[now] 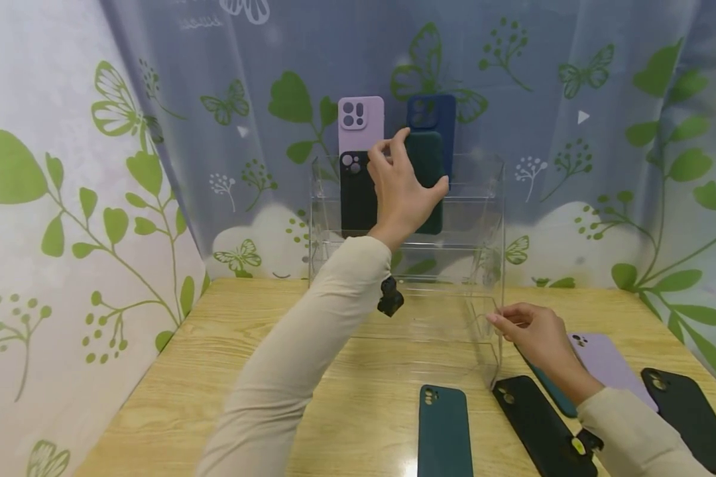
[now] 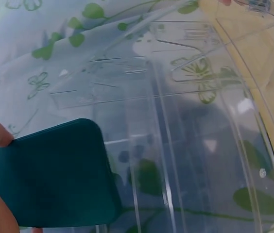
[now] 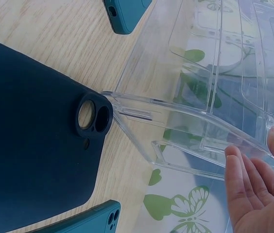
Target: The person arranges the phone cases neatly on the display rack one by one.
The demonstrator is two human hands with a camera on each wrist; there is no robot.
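Note:
My left hand [image 1: 402,195] reaches up to the top of a clear stepped display rack [image 1: 483,265]. Its thumb and fingers grip a dark green phone case [image 1: 427,156] by the sides, back toward me. In the left wrist view that green case [image 2: 54,179] shows its plain end with rounded corners. A blue phone case [image 1: 449,122] stands just behind it. Left of the hand, a black phone case [image 1: 355,199] stands in front of a lilac phone case [image 1: 358,139]. Low down, my right hand [image 1: 539,341] pinches the rack's right side edge between thumb and fingers.
On the wooden table [image 1: 173,397] lie several more cases: a teal case [image 1: 444,430] in front of the rack, a black case [image 1: 537,424], a lilac case [image 1: 611,364] and another black case [image 1: 692,411] to the right. A patterned curtain [image 1: 244,165] hangs behind.

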